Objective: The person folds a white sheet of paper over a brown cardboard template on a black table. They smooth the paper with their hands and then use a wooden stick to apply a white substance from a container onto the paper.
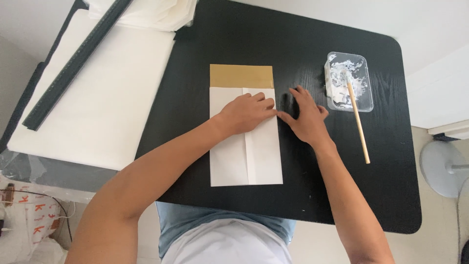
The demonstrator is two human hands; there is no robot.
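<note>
My left hand presses smooth matt white paper with a brown kraft flap. My right hand rests on the matt black wood-grain table. Nearby: a clear glossy plastic tub, a bare wooden stick.

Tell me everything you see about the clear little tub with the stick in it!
The clear plastic tub is a shallow rectangle with rounded corners, lying flat on the black table to the right of the person's right hand. White paste is smeared over its bottom and walls. A thin, pale wooden stick leans in it, one end in the paste, the other end resting out on the table toward the person. No hand touches the tub.
</note>
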